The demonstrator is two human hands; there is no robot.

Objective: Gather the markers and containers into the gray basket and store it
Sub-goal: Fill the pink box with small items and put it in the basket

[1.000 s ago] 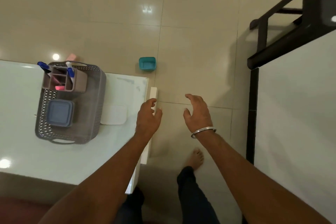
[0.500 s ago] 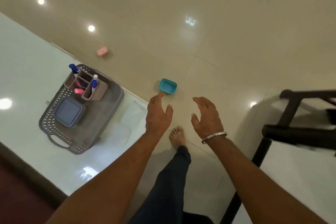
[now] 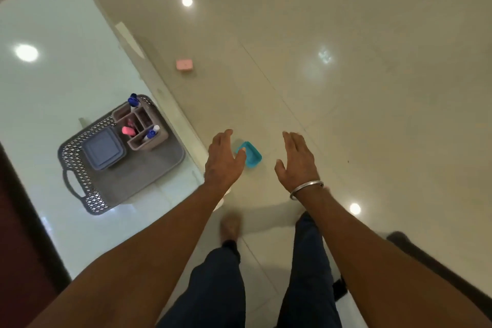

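Note:
The gray basket [image 3: 170, 160] stands on the white table [image 3: 61, 66] near its right edge. Inside it are a blue lidded container [image 3: 102, 148] and a taupe divided organizer [image 3: 143, 142] with blue-capped markers [image 3: 152, 132] and a pink one [image 3: 128, 130]. On the floor lie a teal container [image 3: 251, 156] and a small pink container [image 3: 184, 65]. My left hand [image 3: 223, 160] hangs open in the air, partly in front of the teal container. Right of that container my right hand [image 3: 298, 162] is open too, a metal bangle on its wrist. Neither holds anything.
Glossy beige floor tiles [image 3: 346, 88] spread ahead and to the right. My legs and one bare foot [image 3: 231, 226] show below my arms. A dark object [image 3: 426, 263] lies at the lower right, and a dark strip [image 3: 16, 221] borders the table's left side.
The view has swung and moved closer to the floor items. Both open hands now frame the teal container, which appears nearer. The dark table frame at the right has left the view.

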